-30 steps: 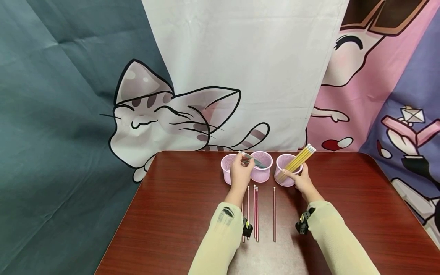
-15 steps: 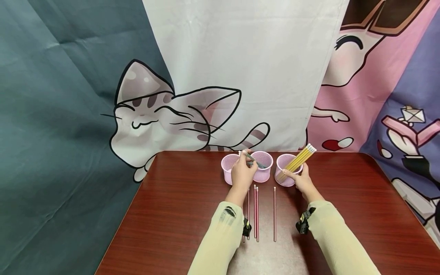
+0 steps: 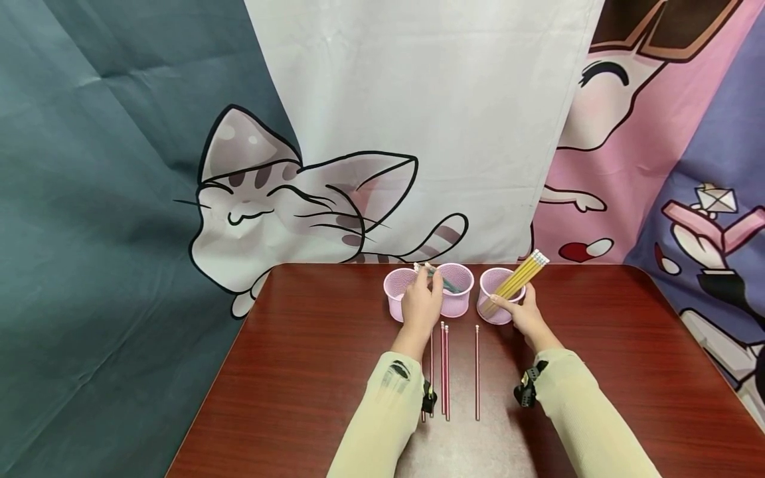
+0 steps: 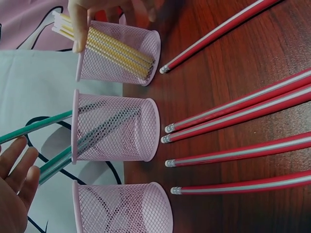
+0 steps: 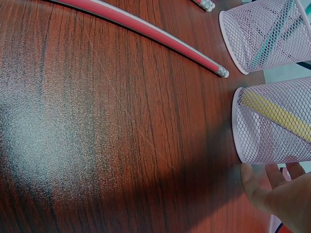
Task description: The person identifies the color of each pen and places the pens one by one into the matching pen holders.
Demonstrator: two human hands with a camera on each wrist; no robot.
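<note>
Two hands worked over a brown counter with three pink mesh cups. The left grip had its fingers loosely spread beside green pencils, which leaned in the middle cup; contact was unclear. The right grip curled round the right cup, where yellow pencils slanted. Five red pencils lay nearer the person. Settling the green ones seemed the step in hand; next probably called for pinching up red ones for the left cup.

Mesh cups, glossy wood-grain table
</note>
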